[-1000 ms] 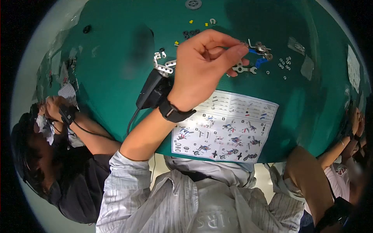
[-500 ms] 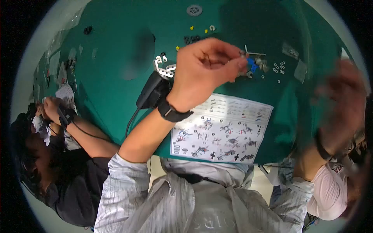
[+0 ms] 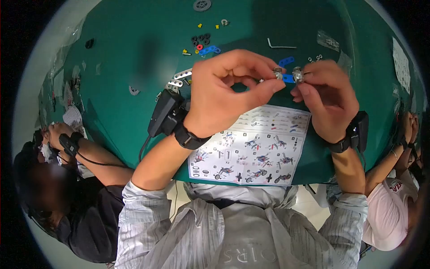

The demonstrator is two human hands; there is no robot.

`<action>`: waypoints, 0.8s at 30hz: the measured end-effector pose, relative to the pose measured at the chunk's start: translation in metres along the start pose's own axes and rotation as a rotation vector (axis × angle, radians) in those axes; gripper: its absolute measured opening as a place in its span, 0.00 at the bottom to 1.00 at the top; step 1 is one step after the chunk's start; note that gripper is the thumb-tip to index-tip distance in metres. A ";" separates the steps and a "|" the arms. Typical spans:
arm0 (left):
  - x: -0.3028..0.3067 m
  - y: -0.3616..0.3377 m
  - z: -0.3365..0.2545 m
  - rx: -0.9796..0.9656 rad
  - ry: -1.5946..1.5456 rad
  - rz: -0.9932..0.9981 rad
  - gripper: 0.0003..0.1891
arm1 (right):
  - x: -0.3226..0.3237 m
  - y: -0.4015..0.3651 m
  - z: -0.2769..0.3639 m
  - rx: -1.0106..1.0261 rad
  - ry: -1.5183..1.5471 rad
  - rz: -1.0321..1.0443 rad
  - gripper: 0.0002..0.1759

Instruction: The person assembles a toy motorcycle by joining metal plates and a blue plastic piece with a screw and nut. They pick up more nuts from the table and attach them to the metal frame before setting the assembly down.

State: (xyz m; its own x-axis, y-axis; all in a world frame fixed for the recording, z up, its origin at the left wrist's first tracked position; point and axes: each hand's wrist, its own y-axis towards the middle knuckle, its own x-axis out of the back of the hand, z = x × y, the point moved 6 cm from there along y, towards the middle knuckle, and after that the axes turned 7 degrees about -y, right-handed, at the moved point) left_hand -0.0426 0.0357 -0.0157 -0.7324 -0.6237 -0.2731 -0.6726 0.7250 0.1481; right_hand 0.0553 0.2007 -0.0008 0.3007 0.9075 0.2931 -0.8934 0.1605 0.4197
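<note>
My left hand (image 3: 233,89) is closed in a pinch on one end of a small blue connector piece (image 3: 288,78), above the table. A shiny round part (image 3: 277,73) sits at its left end, by my left thumb and index fingertip. At the other end is a second shiny round part (image 3: 298,74), with the fingertips of my right hand (image 3: 331,92) closed around it. Just behind the held piece lies a loose blue perforated strip (image 3: 286,61). Below my hands rests a printed instruction sheet (image 3: 251,152) with step drawings.
An L-shaped hex key (image 3: 282,46), small nuts (image 3: 319,58) and a bag of parts (image 3: 328,41) lie behind my hands. Left of them are black rings (image 3: 200,39), a blue strip (image 3: 209,50) and white perforated strips (image 3: 182,73). People sit on both sides, one in a black sleeve (image 3: 89,215).
My right hand has come in from the far right and now grips the piece beside my left hand. The view has shifted slightly.
</note>
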 end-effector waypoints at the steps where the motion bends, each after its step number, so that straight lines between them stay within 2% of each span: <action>1: 0.000 0.000 -0.002 -0.011 0.037 0.013 0.08 | 0.001 0.001 0.002 0.018 -0.030 0.013 0.17; 3: 0.001 -0.001 -0.006 -0.038 0.085 0.029 0.10 | 0.003 0.003 0.006 0.071 -0.083 0.038 0.18; 6: 0.001 -0.003 -0.004 -0.068 -0.048 -0.061 0.11 | 0.002 0.003 0.012 0.135 -0.113 0.051 0.21; 7: -0.001 -0.003 -0.008 -0.050 0.007 0.010 0.10 | 0.001 0.003 0.014 0.135 -0.098 0.043 0.22; 10: -0.005 -0.006 -0.008 0.067 -0.027 -0.063 0.07 | 0.000 0.002 0.016 0.108 -0.115 0.030 0.27; 13: -0.007 -0.009 0.002 0.233 -0.193 -0.138 0.07 | -0.001 -0.002 0.012 0.074 -0.146 -0.014 0.32; 17: -0.009 -0.011 0.007 0.248 -0.184 -0.221 0.08 | -0.003 -0.003 0.015 0.107 -0.202 -0.127 0.39; 24: -0.011 -0.014 0.009 0.209 -0.239 -0.235 0.09 | -0.006 0.003 0.029 0.181 -0.377 -0.112 0.38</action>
State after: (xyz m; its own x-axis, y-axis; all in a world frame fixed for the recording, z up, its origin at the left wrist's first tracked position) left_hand -0.0245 0.0350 -0.0236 -0.4992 -0.7119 -0.4939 -0.7650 0.6298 -0.1346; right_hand 0.0604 0.1839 0.0237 0.5235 0.6776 0.5166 -0.7855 0.1489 0.6007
